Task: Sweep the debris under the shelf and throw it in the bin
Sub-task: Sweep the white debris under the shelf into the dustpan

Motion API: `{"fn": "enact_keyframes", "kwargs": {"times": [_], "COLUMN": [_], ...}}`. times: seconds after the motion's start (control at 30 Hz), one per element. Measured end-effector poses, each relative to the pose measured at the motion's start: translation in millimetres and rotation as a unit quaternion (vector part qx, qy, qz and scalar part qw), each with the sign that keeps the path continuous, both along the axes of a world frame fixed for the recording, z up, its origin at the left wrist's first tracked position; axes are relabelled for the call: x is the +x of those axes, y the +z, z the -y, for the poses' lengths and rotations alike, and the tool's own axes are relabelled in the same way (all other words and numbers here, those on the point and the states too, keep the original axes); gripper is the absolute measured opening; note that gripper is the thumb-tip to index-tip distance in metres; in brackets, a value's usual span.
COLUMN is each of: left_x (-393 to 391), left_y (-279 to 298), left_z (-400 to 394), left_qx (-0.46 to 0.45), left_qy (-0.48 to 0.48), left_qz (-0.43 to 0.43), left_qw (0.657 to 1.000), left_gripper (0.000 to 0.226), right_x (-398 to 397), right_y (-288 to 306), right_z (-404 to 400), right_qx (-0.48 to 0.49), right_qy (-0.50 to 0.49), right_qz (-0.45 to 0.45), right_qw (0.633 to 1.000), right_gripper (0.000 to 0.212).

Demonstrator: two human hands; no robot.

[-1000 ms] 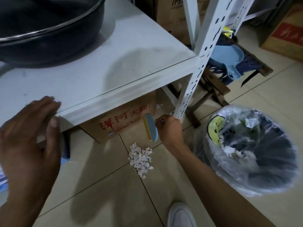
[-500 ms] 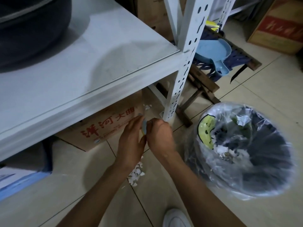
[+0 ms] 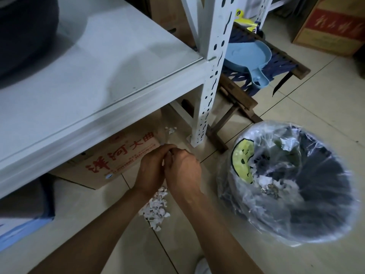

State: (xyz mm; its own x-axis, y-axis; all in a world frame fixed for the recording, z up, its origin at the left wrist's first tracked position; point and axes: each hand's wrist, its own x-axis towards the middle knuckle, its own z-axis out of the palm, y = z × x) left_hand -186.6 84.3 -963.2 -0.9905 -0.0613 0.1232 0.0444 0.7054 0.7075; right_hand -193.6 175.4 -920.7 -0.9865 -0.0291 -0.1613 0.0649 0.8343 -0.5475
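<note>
Both hands meet low in front of the white slotted steel shelf post (image 3: 207, 107): left hand (image 3: 151, 171) and right hand (image 3: 182, 171) curled and pressed knuckle to knuckle, apparently around something small, but what's inside is hidden, can't tell. Swept pile of white paper scraps (image 3: 156, 210) sits on the tile floor (image 3: 296, 123) just out from the post, under the wrists, with a few stray white bits (image 3: 170, 130) beside its foot under the shelf. Black round bin with clear plastic liner (image 3: 286, 182) stands right of the post, likely for a short dump; blue plastic dustpan (image 3: 246, 56) lies behind it, untouched.

Both hands, left (image 3: 151, 171) and right (image 3: 182, 171), pressed together, fingers curled.
</note>
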Motion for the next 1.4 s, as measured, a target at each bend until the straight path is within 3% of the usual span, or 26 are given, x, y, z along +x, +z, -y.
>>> {"fn": "enact_keyframes", "kwargs": {"times": [0.2,0.37,0.6,0.8,1.03,1.17,1.3,1.4], "left_x": [-10.3,-29.7,-68.8,-114.1,-138.2,-150.3,-151.7,-152.6], "left_y": [0.2,9.5,-3.9,-39.3,-30.5,-32.7,-36.5,-35.1], "left_z": [5.7,-11.9,-30.2,-25.5,-31.7,-30.3,-28.8,-25.6], "left_qx": [-0.117,-0.217,-0.277,-0.407,-0.389,-0.338,-0.234,-0.214], "left_qy": [-0.094,-0.093,-0.068,-0.072,-0.09,-0.057,-0.037,-0.032], "left_qz": [-0.012,-0.009,-0.016,-0.008,0.004,0.054,0.096,0.106], "left_qw": [0.989,0.972,0.958,0.91,0.917,0.938,0.967,0.971], "left_gripper": [0.035,0.029,0.019,0.021,0.018,0.034,0.03,0.024], "right_x": [-8.4,-38.4,-60.9,-63.5,-63.7,-62.9,-62.7,-62.7], "right_y": [8.5,6.4,4.9,8.7,9.0,8.7,7.2,6.7], "right_z": [-29.1,-29.9,-19.0,-23.1,-21.6,-20.9,-21.7,-23.2], "right_qx": [-0.148,-0.229,-0.293,-0.344,-0.363,-0.368,-0.371,-0.368], "right_qy": [-0.102,-0.143,-0.166,-0.179,-0.176,-0.175,-0.172,-0.178], "right_qz": [-0.09,-0.188,-0.188,-0.172,-0.173,-0.166,-0.163,-0.162], "right_qw": [0.98,0.944,0.923,0.905,0.898,0.898,0.898,0.898], "right_gripper": [0.029,0.045,0.049,0.043,0.044,0.046,0.046,0.045]}}
